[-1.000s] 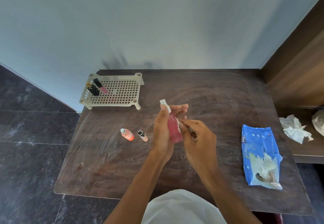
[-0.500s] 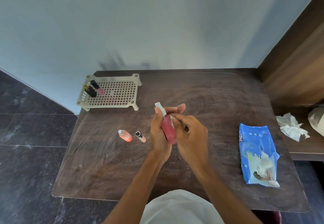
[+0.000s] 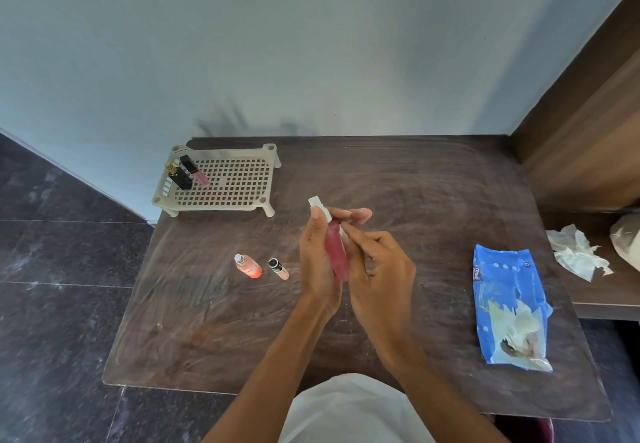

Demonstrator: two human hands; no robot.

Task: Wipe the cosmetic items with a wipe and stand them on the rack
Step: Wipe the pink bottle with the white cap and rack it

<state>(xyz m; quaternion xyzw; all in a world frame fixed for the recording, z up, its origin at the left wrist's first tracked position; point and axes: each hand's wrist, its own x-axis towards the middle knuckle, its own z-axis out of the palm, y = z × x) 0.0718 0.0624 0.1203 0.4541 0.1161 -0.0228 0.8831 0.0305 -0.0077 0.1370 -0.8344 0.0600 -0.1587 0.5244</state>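
Note:
My left hand holds a pink bottle with a white cap above the middle of the table. My right hand presses a small white wipe against the bottle's right side; most of the wipe is hidden by the fingers. The cream grid rack stands at the table's back left. A black bottle with a gold cap and a pink lip gloss stand in its left corner. An orange bottle and a small black-capped tube lie on the table left of my hands.
A torn blue wipes packet lies at the table's right. Crumpled used wipes sit on a lower wooden shelf to the right. The dark wooden table meets a blue wall behind, and dark floor tiles lie to the left.
My right hand has slid along the pink bottle's side with the wipe. The bottle stays tilted in my left hand. The view has shifted slightly.

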